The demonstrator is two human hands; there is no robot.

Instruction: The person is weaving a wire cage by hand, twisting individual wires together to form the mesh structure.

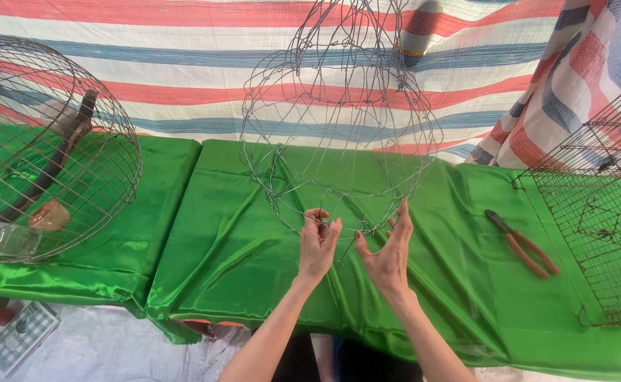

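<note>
Your left hand [317,244] sits just left of the frame's centre, its fingertips pressed together on a strand at the bottom rim of the half-woven wire basket frame [338,120]. The pinch falls right where several wires meet, low on the mesh. Your right hand [388,255] is just beside it, a little to the right, fingers spread and open, the forefinger reaching up to touch the rim wire while the palm faces the left hand. It grips nothing that you can see.

The wire frame rises from your hands toward the top centre of the picture, so its long axis runs nearly straight up and away from the grip, leaning slightly right. Its wide belly hangs above the green satin cloth [254,240], and only the lowest loops come down to your fingers. Both hands are at the same bottom edge; the left is the one actually on the wire junction, the right is nearer the free stretch of rim to the right.

The orange-handled pliers [522,244] lie on the cloth at the right, well apart from your right hand, handles pointing to the lower right. A finished round cage [77,191] stands at the left edge, and a flat mesh panel [607,247] at the right edge.
</note>
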